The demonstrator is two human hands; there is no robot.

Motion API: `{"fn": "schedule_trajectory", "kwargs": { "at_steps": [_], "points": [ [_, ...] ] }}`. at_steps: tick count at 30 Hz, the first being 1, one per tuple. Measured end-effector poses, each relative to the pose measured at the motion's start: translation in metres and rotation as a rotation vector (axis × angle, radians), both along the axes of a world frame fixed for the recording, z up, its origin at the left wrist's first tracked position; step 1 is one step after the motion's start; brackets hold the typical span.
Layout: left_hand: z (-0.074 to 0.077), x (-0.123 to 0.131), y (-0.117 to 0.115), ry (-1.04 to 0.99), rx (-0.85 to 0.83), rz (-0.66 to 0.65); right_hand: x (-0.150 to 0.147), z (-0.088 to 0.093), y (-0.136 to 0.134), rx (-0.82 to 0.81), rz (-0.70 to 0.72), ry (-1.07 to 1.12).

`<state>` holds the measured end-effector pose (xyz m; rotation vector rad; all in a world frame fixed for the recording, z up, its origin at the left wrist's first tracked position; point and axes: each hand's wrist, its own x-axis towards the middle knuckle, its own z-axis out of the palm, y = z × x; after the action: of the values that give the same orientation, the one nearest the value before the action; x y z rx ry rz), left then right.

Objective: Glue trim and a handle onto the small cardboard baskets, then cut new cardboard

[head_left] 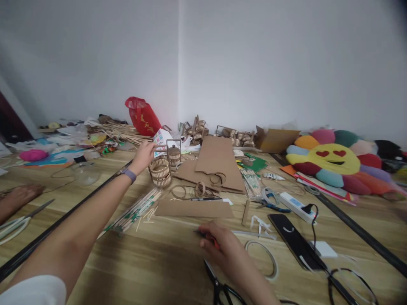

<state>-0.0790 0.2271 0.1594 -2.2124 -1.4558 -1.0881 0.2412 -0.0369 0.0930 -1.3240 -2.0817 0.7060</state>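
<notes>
My left hand (144, 156) reaches forward with its fingers closed on the handle of a small basket (160, 173) made of light sticks and brown strips. The basket stands upright on the wooden surface. Right behind it is a second small basket (174, 156) with its own tall handle. Nearer to me, my right hand (219, 241) is closed around a small tool (216, 243) with red on its handle and a dark tip; its kind is mostly hidden by the fingers. Black scissors (218, 286) lie just below that hand, and a roll of tape (270, 262) is to its right.
Cardboard pieces (216, 159) and a cardboard strip (193, 208) lie ahead. A bag of sticks (133, 214) is at centre left. On the right are a phone (294, 239), a power strip (297, 206) and a flower cushion (333, 160). Another person's foot (22, 199) shows at left.
</notes>
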Motion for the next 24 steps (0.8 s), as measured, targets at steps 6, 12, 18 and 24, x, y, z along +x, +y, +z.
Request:
{"fn": "schedule_trajectory", "kwargs": {
  "at_steps": [6, 12, 18, 24],
  "points": [
    [-0.023, 0.002, 0.013, -0.003, 0.014, 0.034, -0.002, 0.002, -0.002, -0.045, 0.004, -0.021],
    [-0.047, 0.009, 0.006, 0.009, 0.012, 0.068, -0.005, -0.002, -0.003, -0.076, 0.064, -0.049],
    [-0.055, 0.012, 0.002, -0.007, 0.013, 0.075, -0.008, -0.003, -0.002, -0.084, 0.115, -0.096],
    [-0.056, 0.011, -0.006, -0.04, 0.028, 0.046, -0.01, 0.004, -0.004, -0.127, 0.134, -0.122]
  ]
}}
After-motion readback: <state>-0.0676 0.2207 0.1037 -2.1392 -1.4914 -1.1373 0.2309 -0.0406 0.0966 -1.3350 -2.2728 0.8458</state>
